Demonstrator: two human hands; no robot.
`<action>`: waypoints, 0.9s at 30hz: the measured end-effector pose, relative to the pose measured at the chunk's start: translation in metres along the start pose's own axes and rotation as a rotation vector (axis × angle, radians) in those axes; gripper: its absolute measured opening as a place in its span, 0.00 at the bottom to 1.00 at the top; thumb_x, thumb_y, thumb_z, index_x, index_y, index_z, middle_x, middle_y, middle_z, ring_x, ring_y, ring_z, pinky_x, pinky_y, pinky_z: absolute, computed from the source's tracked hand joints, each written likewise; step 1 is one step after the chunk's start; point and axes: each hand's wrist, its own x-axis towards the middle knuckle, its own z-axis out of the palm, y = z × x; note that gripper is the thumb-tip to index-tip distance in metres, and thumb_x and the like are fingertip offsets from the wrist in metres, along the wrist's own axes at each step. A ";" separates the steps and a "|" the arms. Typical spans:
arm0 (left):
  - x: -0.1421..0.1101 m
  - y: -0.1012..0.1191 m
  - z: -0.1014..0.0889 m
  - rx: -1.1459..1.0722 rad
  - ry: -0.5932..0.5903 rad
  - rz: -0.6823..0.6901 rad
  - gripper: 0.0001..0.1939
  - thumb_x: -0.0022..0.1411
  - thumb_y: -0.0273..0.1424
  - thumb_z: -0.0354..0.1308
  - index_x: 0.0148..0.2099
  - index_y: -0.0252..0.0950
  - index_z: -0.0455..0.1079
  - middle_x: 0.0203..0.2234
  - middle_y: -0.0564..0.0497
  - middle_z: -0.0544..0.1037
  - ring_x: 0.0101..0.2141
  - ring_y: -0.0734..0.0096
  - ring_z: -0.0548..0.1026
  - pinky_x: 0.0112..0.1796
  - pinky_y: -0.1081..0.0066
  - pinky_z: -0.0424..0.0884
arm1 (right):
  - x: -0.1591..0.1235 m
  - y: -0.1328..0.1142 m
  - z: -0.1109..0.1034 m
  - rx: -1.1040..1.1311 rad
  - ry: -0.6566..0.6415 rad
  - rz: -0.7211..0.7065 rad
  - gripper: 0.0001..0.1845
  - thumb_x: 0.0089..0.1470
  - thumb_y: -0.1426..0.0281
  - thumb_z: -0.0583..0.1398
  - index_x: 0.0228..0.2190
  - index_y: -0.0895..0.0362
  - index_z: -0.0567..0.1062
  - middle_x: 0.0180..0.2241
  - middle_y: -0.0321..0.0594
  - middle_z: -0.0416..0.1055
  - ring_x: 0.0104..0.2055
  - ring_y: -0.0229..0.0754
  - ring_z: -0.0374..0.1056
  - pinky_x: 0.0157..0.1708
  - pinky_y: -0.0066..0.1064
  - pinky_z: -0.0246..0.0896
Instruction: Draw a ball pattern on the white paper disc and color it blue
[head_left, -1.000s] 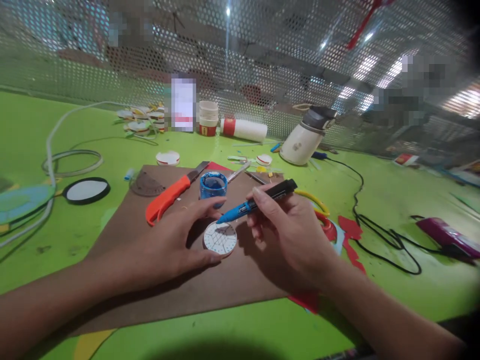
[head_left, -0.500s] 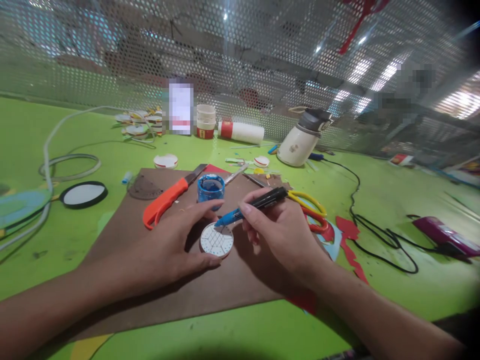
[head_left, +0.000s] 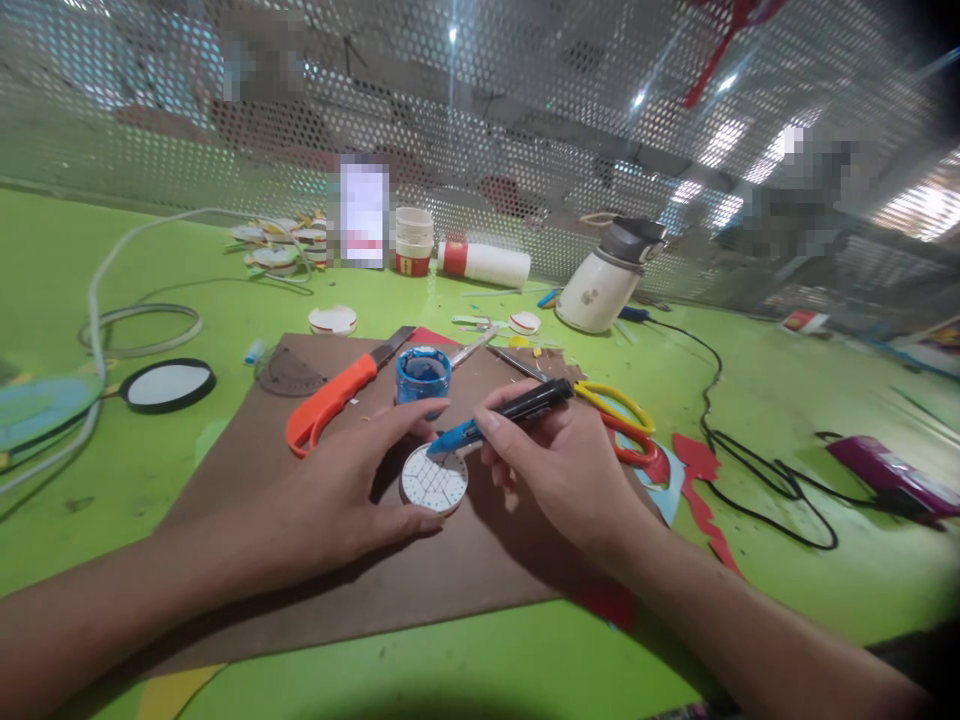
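Note:
A small round white disc [head_left: 436,485], drawn with dark lines and blue dots, lies on the brown board [head_left: 360,590]. My left hand [head_left: 352,485] steadies it, thumb at the near edge and fingers curved round the far left side. In my right hand [head_left: 566,465] is a blue marker [head_left: 456,438] with a black rear part, gripped between thumb and fingers. Its tip meets the upper part of the disc. Just beyond my left fingertips stands a jar smeared with blue paint [head_left: 423,378].
An orange-handled knife [head_left: 330,400], a clear protractor [head_left: 289,372] and scissors with yellow and red handles [head_left: 619,408] surround the hands. Farther back are paper cups [head_left: 484,264], a white bottle [head_left: 600,285] and a mesh panel [head_left: 480,120]. A black cable [head_left: 709,400] runs along the right.
The marker tip has shifted very slightly left on the disc. Both hands keep their hold, and the whole view has moved a little.

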 end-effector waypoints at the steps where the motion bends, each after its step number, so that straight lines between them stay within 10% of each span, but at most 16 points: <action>1: 0.000 0.000 0.000 0.008 0.000 0.002 0.41 0.56 0.50 0.78 0.70 0.44 0.79 0.69 0.40 0.86 0.69 0.31 0.81 0.72 0.36 0.76 | 0.000 0.000 0.000 -0.003 0.002 0.002 0.18 0.62 0.58 0.79 0.33 0.52 0.79 0.23 0.28 0.73 0.23 0.36 0.65 0.24 0.29 0.64; 27: -0.001 -0.001 -0.002 0.052 -0.011 0.028 0.49 0.62 0.51 0.77 0.82 0.47 0.73 0.72 0.40 0.84 0.73 0.29 0.78 0.75 0.32 0.73 | -0.005 0.005 0.006 -0.093 0.027 -0.135 0.09 0.64 0.64 0.74 0.34 0.50 0.81 0.26 0.30 0.76 0.29 0.41 0.75 0.34 0.34 0.76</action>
